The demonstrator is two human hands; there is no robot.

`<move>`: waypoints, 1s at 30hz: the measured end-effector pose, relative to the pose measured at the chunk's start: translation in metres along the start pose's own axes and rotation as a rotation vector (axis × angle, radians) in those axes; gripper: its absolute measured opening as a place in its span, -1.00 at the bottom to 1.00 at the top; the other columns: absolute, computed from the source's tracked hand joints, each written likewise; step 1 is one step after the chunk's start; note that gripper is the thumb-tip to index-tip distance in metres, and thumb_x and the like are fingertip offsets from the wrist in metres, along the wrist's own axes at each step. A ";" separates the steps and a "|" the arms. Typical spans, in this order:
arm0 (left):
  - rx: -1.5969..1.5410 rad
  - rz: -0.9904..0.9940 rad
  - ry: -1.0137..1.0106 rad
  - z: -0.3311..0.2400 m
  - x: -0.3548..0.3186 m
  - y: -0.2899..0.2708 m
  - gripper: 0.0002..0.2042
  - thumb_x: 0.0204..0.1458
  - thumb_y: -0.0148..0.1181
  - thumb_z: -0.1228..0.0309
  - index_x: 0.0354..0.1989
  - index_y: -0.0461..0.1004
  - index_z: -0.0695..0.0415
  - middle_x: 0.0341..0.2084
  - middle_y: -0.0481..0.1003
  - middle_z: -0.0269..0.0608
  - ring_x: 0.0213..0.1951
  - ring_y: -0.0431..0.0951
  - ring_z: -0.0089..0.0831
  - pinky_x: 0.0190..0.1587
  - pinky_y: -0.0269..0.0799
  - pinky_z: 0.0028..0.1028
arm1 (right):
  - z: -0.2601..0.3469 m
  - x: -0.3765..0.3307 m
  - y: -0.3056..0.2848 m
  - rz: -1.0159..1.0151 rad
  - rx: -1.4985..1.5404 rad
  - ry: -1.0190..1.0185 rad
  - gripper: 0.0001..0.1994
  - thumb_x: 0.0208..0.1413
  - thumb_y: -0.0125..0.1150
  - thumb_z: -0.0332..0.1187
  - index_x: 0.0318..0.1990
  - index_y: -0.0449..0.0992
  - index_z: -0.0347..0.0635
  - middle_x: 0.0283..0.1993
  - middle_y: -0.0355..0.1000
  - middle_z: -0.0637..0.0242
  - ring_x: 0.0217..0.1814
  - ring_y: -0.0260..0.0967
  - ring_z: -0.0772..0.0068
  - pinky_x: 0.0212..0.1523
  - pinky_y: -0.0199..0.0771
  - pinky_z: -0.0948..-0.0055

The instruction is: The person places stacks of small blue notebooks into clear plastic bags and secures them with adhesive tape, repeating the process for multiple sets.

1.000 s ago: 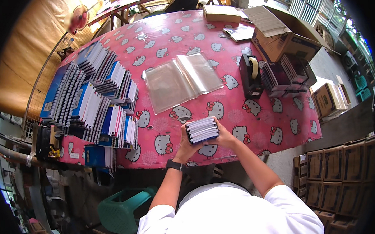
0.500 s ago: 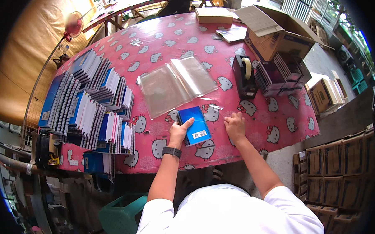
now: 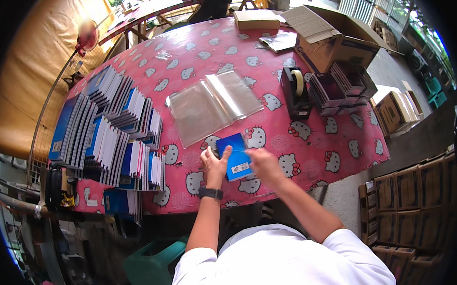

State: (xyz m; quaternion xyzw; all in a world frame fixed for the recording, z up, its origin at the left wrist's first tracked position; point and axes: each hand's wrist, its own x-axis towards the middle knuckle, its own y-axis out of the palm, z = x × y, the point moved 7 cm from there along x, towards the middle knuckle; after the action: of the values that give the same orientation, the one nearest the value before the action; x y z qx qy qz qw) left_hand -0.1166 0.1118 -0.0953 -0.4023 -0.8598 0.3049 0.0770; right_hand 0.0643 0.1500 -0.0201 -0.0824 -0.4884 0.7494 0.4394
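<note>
Lying beyond the blue spiral notebook are clear plastic sleeves. The left hand, fingers parted, touches the notebook; the right hand's blurred grip is unclear

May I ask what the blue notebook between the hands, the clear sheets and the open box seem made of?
Blue notebook: probably smooth card, perhaps coated; its cover lies flat.
Clear sheets: likely thin, glossy plastic; see-through with bright glare.
Open box: apparently matte cardboard; brown with folded flaps.

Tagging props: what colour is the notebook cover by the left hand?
Blue notebook cover, with a white label; clearest in the head view.
</note>
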 end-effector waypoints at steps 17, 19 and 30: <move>-0.198 0.120 0.080 0.005 -0.025 0.027 -0.02 -0.15 0.34 0.08 0.31 -0.15 0.33 0.22 0.08 0.24 0.23 0.06 0.10 0.27 -0.05 -0.13 | -0.011 0.041 0.027 0.175 -0.271 -0.249 -0.57 0.12 0.05 -0.27 0.18 0.32 -0.02 0.29 0.17 0.33 0.36 -0.03 0.11 0.23 0.02 0.00; -0.182 0.127 0.073 0.011 -0.024 0.028 -0.01 -0.15 0.34 0.06 0.31 -0.16 0.33 0.22 0.07 0.24 0.24 0.05 0.10 0.27 -0.06 -0.13 | -0.016 0.063 0.044 0.190 -0.345 -0.202 -0.54 0.18 -0.03 -0.20 0.24 0.24 -0.02 0.36 0.08 0.35 0.42 -0.14 0.10 0.26 -0.07 -0.07; -0.834 0.073 0.026 0.026 -0.027 0.026 -0.38 0.21 -0.17 0.04 0.27 0.08 0.30 0.14 0.24 0.17 0.19 0.21 -0.06 0.23 0.10 -0.24 | -0.013 0.018 0.043 0.193 -0.274 -0.182 -0.53 0.24 -0.14 -0.21 0.28 0.17 -0.11 0.42 -0.04 0.37 0.50 -0.33 0.16 0.28 -0.20 -0.15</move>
State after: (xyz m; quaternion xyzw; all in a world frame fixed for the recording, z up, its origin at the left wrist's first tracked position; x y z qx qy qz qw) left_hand -0.0914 0.0924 -0.1279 -0.4329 -0.8938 -0.0719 -0.0926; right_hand 0.0357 0.1657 -0.0559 -0.1197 -0.6134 0.7190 0.3039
